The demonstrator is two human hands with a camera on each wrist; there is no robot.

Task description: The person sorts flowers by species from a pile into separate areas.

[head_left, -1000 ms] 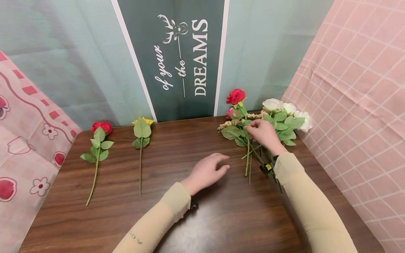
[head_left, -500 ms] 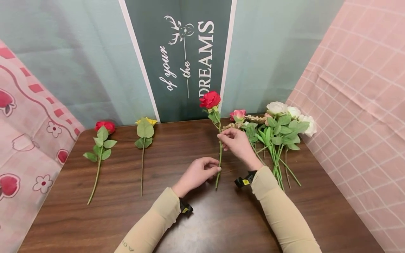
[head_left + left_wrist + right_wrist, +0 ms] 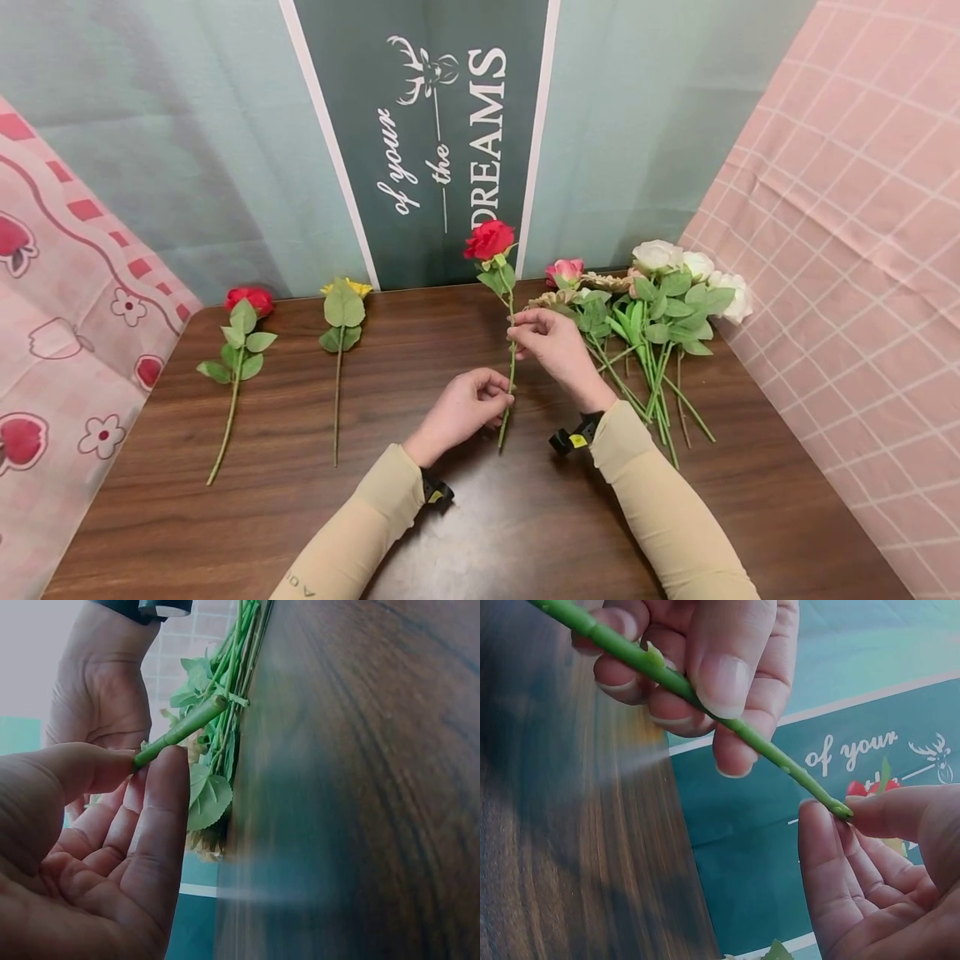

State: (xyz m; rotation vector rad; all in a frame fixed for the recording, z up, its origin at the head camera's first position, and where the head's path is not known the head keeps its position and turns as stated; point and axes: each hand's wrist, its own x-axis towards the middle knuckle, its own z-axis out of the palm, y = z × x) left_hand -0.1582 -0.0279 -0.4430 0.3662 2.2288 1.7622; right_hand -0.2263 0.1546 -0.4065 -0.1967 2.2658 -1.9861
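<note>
Both hands hold a red rose [image 3: 491,240] upright over the middle of the table, its bloom tipped slightly left. Low on the green stem [image 3: 180,735], my left hand [image 3: 467,410] pinches it between thumb and fingers. Higher up, just below the leaves, the thumb and fingertips of my right hand [image 3: 553,348] pinch the same stem. In the right wrist view, the left hand [image 3: 735,652] sits at the top with its thumb across the stem, while the rose's bloom is mostly hidden behind the right hand [image 3: 885,877].
Another red rose [image 3: 249,302] and a yellow flower [image 3: 345,310] lie apart on the left of the brown table [image 3: 187,533]. At the right lies a pile with white roses [image 3: 658,256], a pink rose [image 3: 564,272] and crossing stems. A printed cloth [image 3: 420,167] hangs behind.
My right hand has lifted the red rose from the pile and brought it left. My left hand, loose and holding nothing earlier, now grips its lower stem.
</note>
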